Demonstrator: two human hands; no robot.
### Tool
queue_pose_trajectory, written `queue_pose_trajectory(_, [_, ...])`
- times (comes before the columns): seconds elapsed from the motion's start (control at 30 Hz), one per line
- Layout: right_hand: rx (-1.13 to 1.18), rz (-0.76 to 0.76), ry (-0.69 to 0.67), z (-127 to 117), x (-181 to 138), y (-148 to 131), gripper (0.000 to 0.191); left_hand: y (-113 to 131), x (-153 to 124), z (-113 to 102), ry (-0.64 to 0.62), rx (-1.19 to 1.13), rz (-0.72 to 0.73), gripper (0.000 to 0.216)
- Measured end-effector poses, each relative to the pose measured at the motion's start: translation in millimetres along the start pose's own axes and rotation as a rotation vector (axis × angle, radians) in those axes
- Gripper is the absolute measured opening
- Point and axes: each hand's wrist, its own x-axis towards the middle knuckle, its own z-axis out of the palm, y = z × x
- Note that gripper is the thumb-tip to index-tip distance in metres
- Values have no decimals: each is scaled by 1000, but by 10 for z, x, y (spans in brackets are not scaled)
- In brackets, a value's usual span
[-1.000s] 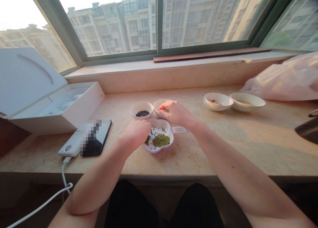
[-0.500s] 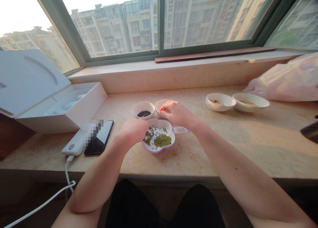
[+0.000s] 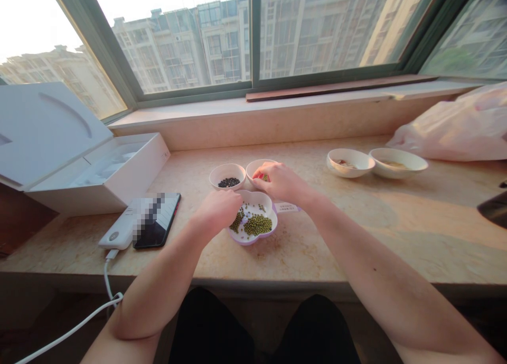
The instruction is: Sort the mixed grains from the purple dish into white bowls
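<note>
A lilac flower-shaped dish [image 3: 253,239] of green beans [image 3: 257,224] sits on the marble sill in front of me. My left hand [image 3: 217,211] is at its left rim, fingers curled and pinched over the beans; what they grip is too small to name. My right hand [image 3: 279,181] reaches over a small white bowl [image 3: 253,167] behind the dish, fingertips pinched together above it, with a trace of green and red at the tips. Left of that bowl stands another white bowl [image 3: 222,173] holding black beans [image 3: 228,182].
An open white box [image 3: 99,174] sits at the left, with a power bank [image 3: 119,231], a phone [image 3: 157,225] and a white cable [image 3: 71,327] near it. Two shallow white bowls [image 3: 350,162] [image 3: 398,160] and a plastic bag [image 3: 455,126] lie at the right. A white label [image 3: 287,207] lies by the dish.
My left hand has moved slightly right, back over the dish's left side. My right hand stays over the rear bowl. The view has shifted a little.
</note>
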Motion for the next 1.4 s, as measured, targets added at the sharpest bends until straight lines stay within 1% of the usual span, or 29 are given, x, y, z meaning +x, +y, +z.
queue_pose_trajectory(0.1, [-1,0,13,15,1,10,18,45,-44,-88,-70,167,-26,26])
queue_pose_trajectory(0.23, [0,-3,18,28,1,22,19,50,-93,-152,-115,170,-42,27])
queue_pose_trajectory(0.4, [2,-3,15,27,1,17,18,37,-59,-90,-86,130,-40,24])
queue_pose_trajectory(0.57, [3,-19,17,22,-3,9,18,91,-53,-68,-66,143,-40,24])
queue_pose_trajectory(0.77, [15,-21,26,15,-13,1,17,161,-68,-80,-93,209,0,25])
queue_pose_trajectory(0.93, [1,-23,9,14,-13,0,16,170,-35,-105,-80,198,39,14])
queue_pose_trajectory(1.07, [-4,-16,-39,36,-33,-12,18,23,30,-213,-15,80,103,18])
queue_pose_trajectory(1.17, [52,-76,-109,67,-79,-80,19,-192,117,-279,116,-97,130,14])
queue_pose_trajectory(1.27, [93,-196,-216,104,-136,-192,20,-415,237,-284,255,-242,106,16])
queue_pose_trajectory(1.33, [114,-268,-292,135,-167,-257,15,-524,323,-263,331,-263,71,12])
queue_pose_trajectory(1.37, [122,-287,-327,154,-178,-277,16,-560,365,-250,366,-249,38,10])
queue_pose_trajectory(1.4, [125,-293,-357,176,-186,-288,23,-585,403,-238,399,-226,9,10])
